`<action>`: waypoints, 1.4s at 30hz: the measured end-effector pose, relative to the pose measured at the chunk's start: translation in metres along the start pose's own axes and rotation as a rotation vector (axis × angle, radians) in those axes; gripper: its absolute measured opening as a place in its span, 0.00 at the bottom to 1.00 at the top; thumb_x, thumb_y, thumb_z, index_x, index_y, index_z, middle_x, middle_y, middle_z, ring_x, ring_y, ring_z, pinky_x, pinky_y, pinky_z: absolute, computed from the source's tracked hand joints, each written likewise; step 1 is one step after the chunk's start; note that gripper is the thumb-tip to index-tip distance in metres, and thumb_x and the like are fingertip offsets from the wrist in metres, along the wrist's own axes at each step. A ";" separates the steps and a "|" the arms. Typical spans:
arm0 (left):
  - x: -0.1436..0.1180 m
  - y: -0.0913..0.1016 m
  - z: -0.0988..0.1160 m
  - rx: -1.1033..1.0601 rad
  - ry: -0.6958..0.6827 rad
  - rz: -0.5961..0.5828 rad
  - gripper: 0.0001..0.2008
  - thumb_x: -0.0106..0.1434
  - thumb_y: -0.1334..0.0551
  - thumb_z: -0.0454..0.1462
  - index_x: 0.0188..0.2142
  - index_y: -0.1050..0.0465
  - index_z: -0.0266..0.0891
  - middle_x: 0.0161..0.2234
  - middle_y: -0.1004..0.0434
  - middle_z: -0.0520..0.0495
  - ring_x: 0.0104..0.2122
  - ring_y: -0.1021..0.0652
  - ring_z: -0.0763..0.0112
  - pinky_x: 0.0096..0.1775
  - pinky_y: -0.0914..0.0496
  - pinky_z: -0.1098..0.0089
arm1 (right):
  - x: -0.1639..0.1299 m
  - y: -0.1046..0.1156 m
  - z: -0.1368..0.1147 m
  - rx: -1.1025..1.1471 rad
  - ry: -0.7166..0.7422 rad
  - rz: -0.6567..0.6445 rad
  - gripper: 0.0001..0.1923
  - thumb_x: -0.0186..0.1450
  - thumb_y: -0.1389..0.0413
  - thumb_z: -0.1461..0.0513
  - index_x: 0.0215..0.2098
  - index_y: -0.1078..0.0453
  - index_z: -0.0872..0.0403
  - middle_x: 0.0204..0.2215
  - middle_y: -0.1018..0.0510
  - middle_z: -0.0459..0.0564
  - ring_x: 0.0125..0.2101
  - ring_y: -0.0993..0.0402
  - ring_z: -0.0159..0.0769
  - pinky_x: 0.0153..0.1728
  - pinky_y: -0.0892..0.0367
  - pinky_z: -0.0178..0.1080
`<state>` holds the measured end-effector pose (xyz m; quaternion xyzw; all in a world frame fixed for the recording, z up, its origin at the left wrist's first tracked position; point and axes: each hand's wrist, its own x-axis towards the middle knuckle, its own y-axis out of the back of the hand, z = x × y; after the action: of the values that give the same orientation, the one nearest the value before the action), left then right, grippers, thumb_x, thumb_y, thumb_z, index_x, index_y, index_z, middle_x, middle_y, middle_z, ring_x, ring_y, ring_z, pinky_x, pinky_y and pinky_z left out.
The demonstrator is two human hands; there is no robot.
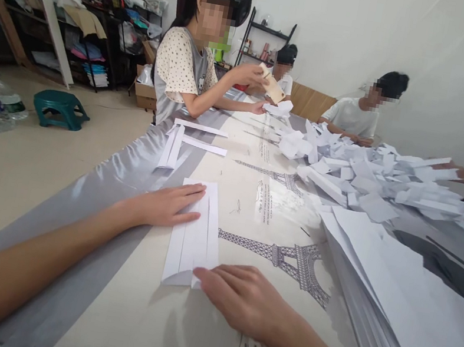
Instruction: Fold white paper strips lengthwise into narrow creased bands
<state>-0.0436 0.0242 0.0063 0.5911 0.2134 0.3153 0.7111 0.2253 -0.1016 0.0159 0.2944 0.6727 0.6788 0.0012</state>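
Observation:
A folded white sheet of paper (pixel 195 245) lies lengthwise before me on the printed tablecloth, with long creased flaps along it. My left hand (pixel 175 204) rests flat on its upper left part, fingers stretched across the paper. At the near right corner my right hand (pixel 243 298) has its fingers closed, with the thumb and finger at the paper's lower edge, where a small flap stands up a little. Farther up the table, other folded paper strips (pixel 171 148) lie loosely crossed.
To the right sits a thick stack of white sheets (pixel 398 298). Behind it spreads a large heap of folded papers (pixel 350 164). A co-worker (pixel 188 64) at the left side holds a wooden piece (pixel 273 85); other people sit around the far end. A green stool (pixel 60 107) stands on the floor.

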 end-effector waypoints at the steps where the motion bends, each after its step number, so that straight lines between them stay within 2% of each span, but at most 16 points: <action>1: 0.000 0.000 0.000 -0.001 -0.002 0.000 0.35 0.76 0.56 0.56 0.71 0.47 0.37 0.73 0.52 0.42 0.71 0.44 0.59 0.69 0.49 0.62 | 0.001 -0.003 0.000 0.004 -0.037 0.016 0.13 0.76 0.56 0.69 0.52 0.32 0.58 0.25 0.25 0.44 0.24 0.32 0.32 0.26 0.35 0.36; 5: -0.001 0.001 0.002 0.002 -0.004 0.001 0.36 0.76 0.56 0.56 0.71 0.46 0.34 0.73 0.52 0.41 0.71 0.45 0.60 0.69 0.50 0.63 | 0.007 -0.006 -0.002 -0.006 -0.036 0.035 0.11 0.76 0.56 0.68 0.50 0.33 0.58 0.27 0.26 0.45 0.26 0.33 0.32 0.28 0.34 0.37; 8: 0.000 0.001 0.002 0.001 -0.003 0.004 0.35 0.76 0.56 0.55 0.71 0.46 0.34 0.73 0.52 0.41 0.71 0.44 0.59 0.69 0.49 0.62 | 0.010 -0.002 -0.002 -0.054 0.065 0.017 0.09 0.76 0.53 0.65 0.48 0.31 0.60 0.29 0.24 0.47 0.29 0.30 0.33 0.30 0.31 0.37; 12: 0.000 -0.003 -0.001 0.002 -0.015 0.010 0.35 0.76 0.56 0.55 0.71 0.47 0.34 0.73 0.52 0.41 0.71 0.45 0.60 0.70 0.50 0.62 | 0.010 0.001 0.004 -0.103 0.256 0.036 0.12 0.76 0.47 0.59 0.46 0.29 0.61 0.27 0.24 0.47 0.31 0.28 0.34 0.27 0.30 0.36; 14: 0.001 -0.004 -0.003 -0.002 -0.013 0.020 0.35 0.76 0.55 0.55 0.71 0.46 0.36 0.73 0.52 0.42 0.71 0.45 0.60 0.69 0.50 0.62 | 0.010 0.000 0.007 -0.115 0.285 0.051 0.12 0.75 0.46 0.59 0.44 0.28 0.61 0.27 0.24 0.46 0.31 0.27 0.33 0.26 0.31 0.35; 19: 0.001 -0.003 -0.001 -0.009 -0.015 0.029 0.34 0.75 0.55 0.55 0.71 0.45 0.37 0.73 0.50 0.42 0.71 0.43 0.59 0.69 0.49 0.62 | 0.008 0.000 0.006 -0.134 0.248 0.029 0.09 0.76 0.47 0.61 0.44 0.28 0.58 0.27 0.23 0.46 0.31 0.25 0.32 0.26 0.29 0.35; 24: 0.001 0.000 0.002 -0.004 -0.003 0.013 0.35 0.76 0.55 0.55 0.71 0.46 0.34 0.73 0.51 0.40 0.71 0.44 0.59 0.69 0.49 0.63 | 0.005 -0.003 0.006 -0.150 0.259 0.063 0.06 0.73 0.45 0.68 0.47 0.29 0.62 0.26 0.22 0.46 0.31 0.24 0.33 0.26 0.28 0.35; 27: 0.000 0.000 0.001 -0.011 -0.010 0.021 0.35 0.76 0.55 0.55 0.71 0.46 0.36 0.73 0.50 0.41 0.71 0.44 0.59 0.69 0.48 0.62 | 0.005 -0.005 0.006 -0.157 0.249 0.075 0.08 0.71 0.45 0.70 0.48 0.29 0.63 0.27 0.21 0.47 0.32 0.24 0.33 0.27 0.27 0.35; 31: 0.000 -0.001 -0.001 -0.018 -0.022 0.031 0.34 0.76 0.55 0.55 0.72 0.47 0.39 0.73 0.51 0.43 0.71 0.43 0.58 0.69 0.47 0.61 | 0.007 -0.003 0.003 -0.171 0.254 0.039 0.08 0.71 0.45 0.71 0.47 0.28 0.61 0.28 0.21 0.47 0.30 0.25 0.33 0.27 0.28 0.35; 34: 0.000 -0.001 0.000 -0.016 -0.018 0.027 0.34 0.76 0.56 0.55 0.72 0.48 0.39 0.73 0.51 0.43 0.71 0.43 0.59 0.69 0.48 0.62 | 0.009 0.000 -0.002 -0.184 0.248 0.004 0.06 0.71 0.46 0.70 0.41 0.27 0.58 0.29 0.21 0.47 0.28 0.27 0.32 0.25 0.30 0.36; 36: -0.001 0.000 0.001 -0.017 -0.014 0.029 0.34 0.76 0.56 0.55 0.72 0.47 0.39 0.73 0.51 0.43 0.71 0.43 0.59 0.69 0.48 0.62 | 0.011 0.001 -0.006 -0.194 0.235 -0.004 0.08 0.72 0.47 0.69 0.38 0.26 0.57 0.29 0.22 0.47 0.27 0.29 0.32 0.24 0.32 0.36; 42: 0.000 -0.001 0.000 -0.032 -0.007 0.020 0.34 0.75 0.55 0.55 0.71 0.46 0.38 0.73 0.51 0.43 0.71 0.44 0.58 0.69 0.48 0.62 | 0.010 0.004 -0.009 -0.150 0.179 0.041 0.09 0.71 0.48 0.70 0.42 0.26 0.59 0.30 0.20 0.48 0.28 0.29 0.33 0.26 0.33 0.37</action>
<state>-0.0437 0.0242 0.0055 0.5827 0.1999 0.3241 0.7180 0.2151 -0.1065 0.0237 0.2455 0.6113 0.7506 -0.0510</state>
